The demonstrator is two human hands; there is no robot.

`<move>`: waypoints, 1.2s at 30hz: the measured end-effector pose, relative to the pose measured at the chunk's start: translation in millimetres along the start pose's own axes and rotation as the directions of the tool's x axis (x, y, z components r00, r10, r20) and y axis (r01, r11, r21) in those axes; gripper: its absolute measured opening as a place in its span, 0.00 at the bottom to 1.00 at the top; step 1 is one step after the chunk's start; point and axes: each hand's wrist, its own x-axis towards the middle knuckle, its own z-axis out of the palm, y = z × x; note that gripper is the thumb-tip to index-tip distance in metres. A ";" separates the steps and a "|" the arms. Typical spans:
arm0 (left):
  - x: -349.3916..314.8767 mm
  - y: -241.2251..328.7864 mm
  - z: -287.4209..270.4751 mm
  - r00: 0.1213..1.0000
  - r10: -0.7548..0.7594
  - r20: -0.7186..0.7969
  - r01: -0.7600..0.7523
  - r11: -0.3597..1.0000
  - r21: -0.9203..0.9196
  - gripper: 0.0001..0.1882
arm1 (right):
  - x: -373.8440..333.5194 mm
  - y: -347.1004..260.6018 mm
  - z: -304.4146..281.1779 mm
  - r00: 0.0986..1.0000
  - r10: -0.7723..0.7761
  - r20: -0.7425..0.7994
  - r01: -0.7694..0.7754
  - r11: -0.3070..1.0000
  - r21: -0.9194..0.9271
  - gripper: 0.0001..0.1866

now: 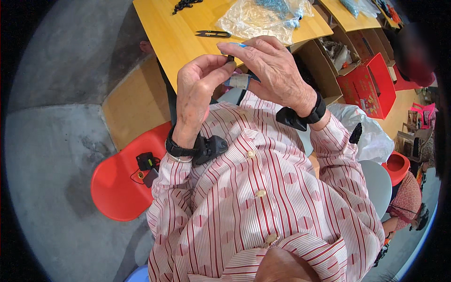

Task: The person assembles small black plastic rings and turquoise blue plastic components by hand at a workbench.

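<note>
In front of my chest, over the table's near edge, both hands are raised close together. My left hand (195,91) pinches a small dark piece (230,58) between thumb and forefinger. My right hand (282,73) curls over it from the right, fingertips almost meeting the left ones. A bit of blue (239,44) shows at its upper fingers, and a white and blue band (238,81) lies under its palm; whether that wraps a finger or is held I cannot tell. Beyond the hands, black thread snips (213,34) lie on the yellow table (188,58).
A clear plastic bag (256,21) with blue beads or yarn and a black chain-like pile (184,5) are on the table. Cardboard boxes (317,70) and a red box (371,87) stand right. Left is a red stool (120,183) with small devices. Other people sit far right.
</note>
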 end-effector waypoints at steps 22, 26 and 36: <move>5.2 -9.5 0.3 0.975 -0.138 0.176 0.167 0.973 -0.160 0.12 | -12.2 5.5 2.0 0.986 0.052 -0.155 -0.026 0.986 0.162 0.38; 5.2 -6.4 -1.2 0.975 -0.156 0.158 0.181 0.971 -0.159 0.17 | -15.8 11.0 -0.7 0.985 0.127 -0.119 -0.105 0.979 0.176 0.30; 6.0 -14.7 -10.7 0.912 0.283 0.296 -0.344 0.922 0.180 0.40 | -19.8 10.4 -8.1 0.985 0.153 -0.081 -0.131 0.964 0.230 0.30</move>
